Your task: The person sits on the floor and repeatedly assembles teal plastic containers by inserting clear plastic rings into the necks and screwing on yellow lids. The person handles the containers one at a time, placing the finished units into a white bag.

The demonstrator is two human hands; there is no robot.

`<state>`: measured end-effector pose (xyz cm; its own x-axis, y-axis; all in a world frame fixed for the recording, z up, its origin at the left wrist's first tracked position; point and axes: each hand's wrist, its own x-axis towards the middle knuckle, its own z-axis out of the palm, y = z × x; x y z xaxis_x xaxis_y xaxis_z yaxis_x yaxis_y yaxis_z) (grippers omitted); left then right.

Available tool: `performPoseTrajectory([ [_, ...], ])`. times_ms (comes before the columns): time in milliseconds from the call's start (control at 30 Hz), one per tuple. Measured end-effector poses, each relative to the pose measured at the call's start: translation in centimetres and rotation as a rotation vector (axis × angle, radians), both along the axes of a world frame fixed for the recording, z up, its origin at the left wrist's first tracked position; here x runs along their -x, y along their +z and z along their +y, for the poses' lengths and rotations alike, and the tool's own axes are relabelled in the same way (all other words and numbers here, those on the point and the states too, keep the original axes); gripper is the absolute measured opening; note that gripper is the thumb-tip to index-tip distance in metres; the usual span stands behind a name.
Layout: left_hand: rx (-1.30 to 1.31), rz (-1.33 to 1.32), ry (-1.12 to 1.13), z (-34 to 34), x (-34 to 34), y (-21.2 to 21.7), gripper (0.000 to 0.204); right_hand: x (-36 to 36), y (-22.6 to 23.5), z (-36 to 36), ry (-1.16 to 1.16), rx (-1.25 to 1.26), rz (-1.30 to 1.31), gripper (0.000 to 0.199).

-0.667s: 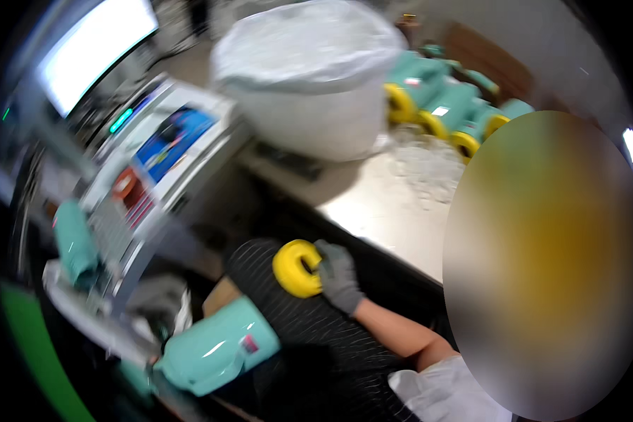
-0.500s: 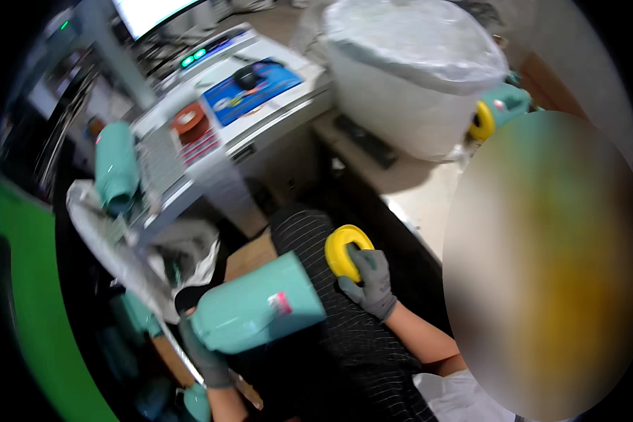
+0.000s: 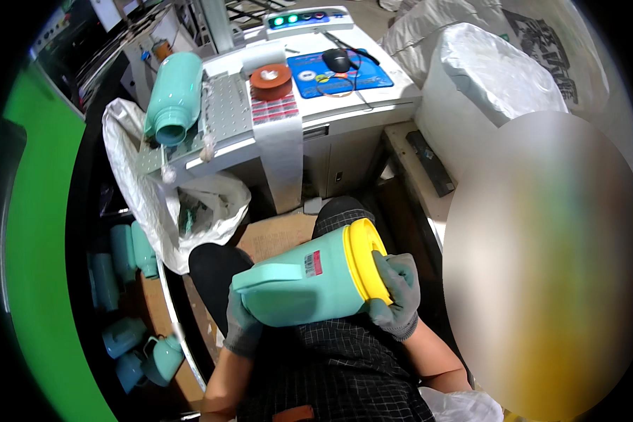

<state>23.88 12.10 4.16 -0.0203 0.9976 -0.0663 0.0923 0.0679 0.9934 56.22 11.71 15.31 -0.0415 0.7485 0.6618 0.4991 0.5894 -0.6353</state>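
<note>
A teal jug (image 3: 295, 299) with a side handle and a small red-and-white sticker lies sideways above my lap. My left hand (image 3: 242, 325), in a grey glove, is closed around its left end, near the handle. On the jug's right end sits a yellow ring-shaped piece (image 3: 364, 260). My right hand (image 3: 399, 299), also gloved, grips that yellow piece at its outer edge, fingers bent against the face and thumb below. Whether the piece is fully seated, I cannot tell. Part of my left hand's fingers is hidden by the jug.
Ahead, a white bench (image 3: 387, 42) bears another teal bottle (image 3: 174, 95), an orange roll (image 3: 271, 81) of stickers and a mouse (image 3: 335, 60). White sacks stand left (image 3: 130, 165) and right (image 3: 464, 91). Several teal pieces (image 3: 163, 360) lie in a bin at lower left. A blurred oval covers the right.
The yellow piece, held apart from the jug before, is now against its right end. My right hand moved with it. The jug has turned so its handle shows, and the view has shifted.
</note>
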Motion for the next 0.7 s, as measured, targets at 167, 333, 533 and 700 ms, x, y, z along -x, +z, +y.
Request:
performPoseTrajectory([
  [167, 0.028, -0.297, 0.192, -1.0, 0.2, -0.9, 0.029, 0.6, 0.5, -0.9, 0.016, 0.069, 0.046, 0.055],
  [333, -0.003, -0.201, 0.306, -0.1, 0.3, 2.5, 0.032, 1.4, 0.2, -1.3, -0.108, 0.187, 0.206, 0.053],
  [533, -0.268, -0.128, 0.118, -1.7, -2.6, 11.5, 0.024, -0.5, -1.8, -1.6, -0.133, 0.717, 0.901, 0.049],
  [700, 0.413, -0.678, -0.258, 0.3, 1.6, 3.2, 0.056, -4.6, -1.1, -3.7, -0.055, 0.914, 1.119, 0.050],
])
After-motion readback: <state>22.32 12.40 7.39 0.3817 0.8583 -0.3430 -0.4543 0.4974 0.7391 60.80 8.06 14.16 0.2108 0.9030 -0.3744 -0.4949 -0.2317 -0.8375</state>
